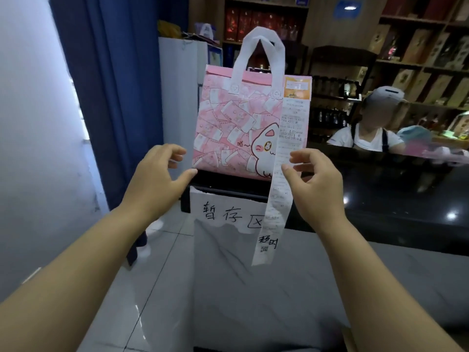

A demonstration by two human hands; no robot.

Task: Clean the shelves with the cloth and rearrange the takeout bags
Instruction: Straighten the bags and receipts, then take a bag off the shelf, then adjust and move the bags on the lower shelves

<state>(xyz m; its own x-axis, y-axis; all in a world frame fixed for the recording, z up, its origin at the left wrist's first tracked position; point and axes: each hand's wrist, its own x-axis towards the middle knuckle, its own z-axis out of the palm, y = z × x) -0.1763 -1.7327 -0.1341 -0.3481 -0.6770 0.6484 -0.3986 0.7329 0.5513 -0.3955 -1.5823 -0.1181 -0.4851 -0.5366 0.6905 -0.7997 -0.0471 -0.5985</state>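
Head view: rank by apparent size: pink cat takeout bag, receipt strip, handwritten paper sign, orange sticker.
1. pink cat takeout bag
2-3. receipt strip and handwritten paper sign: similar area, too close to rank; the strip is longer, the sign wider.
4. orange sticker

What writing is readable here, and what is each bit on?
"暂存区": handwritten on the white paper sign.
"超时": handwritten near the lower end of the receipt.
"喵~": printed on the pink bag.
The receipt print: too small and blurred to read.

Texts: paper sign [228,214] 暂存区; receipt [276,199] 超时; bag [228,123] perhaps 喵~.
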